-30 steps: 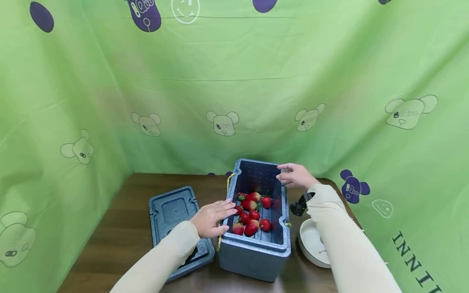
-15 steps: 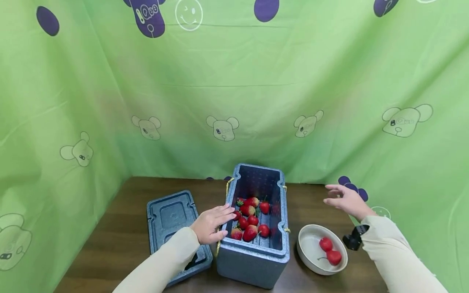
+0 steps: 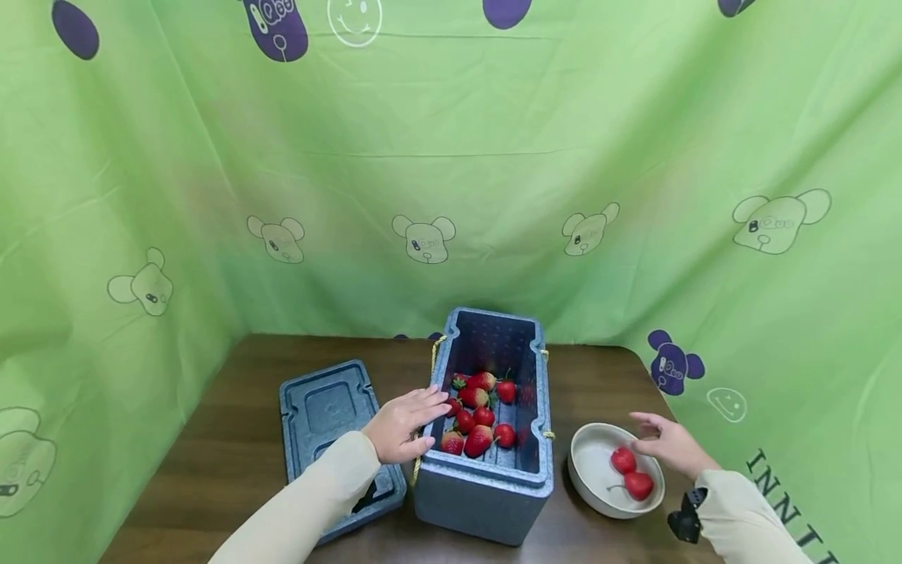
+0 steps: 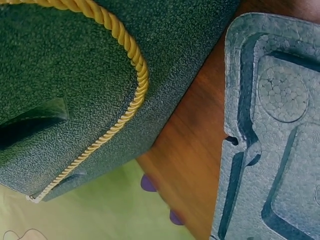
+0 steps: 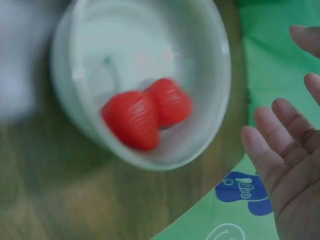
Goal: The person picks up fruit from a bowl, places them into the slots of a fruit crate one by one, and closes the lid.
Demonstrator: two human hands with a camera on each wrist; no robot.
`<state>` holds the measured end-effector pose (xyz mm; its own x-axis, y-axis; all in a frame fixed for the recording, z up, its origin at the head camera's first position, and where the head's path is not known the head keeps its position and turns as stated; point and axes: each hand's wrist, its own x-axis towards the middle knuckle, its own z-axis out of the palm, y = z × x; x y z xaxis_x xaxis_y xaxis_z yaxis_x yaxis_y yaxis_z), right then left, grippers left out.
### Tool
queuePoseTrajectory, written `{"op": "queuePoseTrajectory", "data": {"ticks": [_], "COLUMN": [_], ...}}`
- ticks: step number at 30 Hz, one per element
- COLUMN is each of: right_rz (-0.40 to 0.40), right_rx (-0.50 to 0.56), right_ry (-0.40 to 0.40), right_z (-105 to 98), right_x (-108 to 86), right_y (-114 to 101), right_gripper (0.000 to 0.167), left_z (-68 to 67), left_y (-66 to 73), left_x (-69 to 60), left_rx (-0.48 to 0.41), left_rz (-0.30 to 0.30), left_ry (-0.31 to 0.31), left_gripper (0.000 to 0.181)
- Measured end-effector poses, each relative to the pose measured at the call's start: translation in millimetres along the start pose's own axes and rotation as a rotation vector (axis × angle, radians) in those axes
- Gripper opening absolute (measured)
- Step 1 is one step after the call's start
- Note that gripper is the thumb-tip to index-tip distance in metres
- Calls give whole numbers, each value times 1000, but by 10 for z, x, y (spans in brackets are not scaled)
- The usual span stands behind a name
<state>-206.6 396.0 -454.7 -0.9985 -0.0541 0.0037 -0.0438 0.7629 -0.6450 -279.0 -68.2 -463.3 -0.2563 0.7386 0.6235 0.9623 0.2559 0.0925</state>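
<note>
A blue-grey foam box [image 3: 486, 505] stands open in the middle of the table, with several strawberries and cherries [image 3: 479, 440] on its floor. My left hand [image 3: 405, 427] rests on the box's left rim, its fingers reaching just over the edge. To the right, a white bowl [image 3: 588, 478] holds two red cherries [image 3: 638, 485], one with a visible stem; the right wrist view shows them blurred. At the bowl's far right rim is my right hand [image 3: 669, 445], fingers spread and holding nothing. The left hand does not appear in the left wrist view.
The box's foam lid [image 3: 331, 411] lies flat on the wooden table [image 3: 232, 439], left of the box. A yellow rope [image 4: 137, 85] loops along the box's side. Behind the table hangs a green patterned cloth [image 3: 423, 157].
My right hand has left the far right side of the box, swung out to the right, then come down toward the bowl, uncovering the cherries. My left hand has stayed on the rim.
</note>
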Motion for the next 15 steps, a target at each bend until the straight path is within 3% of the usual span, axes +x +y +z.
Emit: {"op": "queuePoseTrajectory", "data": {"ticks": [7,15], "right_rz": [24,169], "right_rx": [45,147], "right_ry": [-31,-14], "right_z": [99,411], "right_x": [-69,-94], "right_y": [99,182], "right_gripper": [57,67], "left_z": [-28,6], "left_y": [31,51], "left_x": [18,-21], "left_rx": [-22,-53], "left_rz": [-32,-59], "left_ry": [-19,-8], "left_gripper": [71,72]}}
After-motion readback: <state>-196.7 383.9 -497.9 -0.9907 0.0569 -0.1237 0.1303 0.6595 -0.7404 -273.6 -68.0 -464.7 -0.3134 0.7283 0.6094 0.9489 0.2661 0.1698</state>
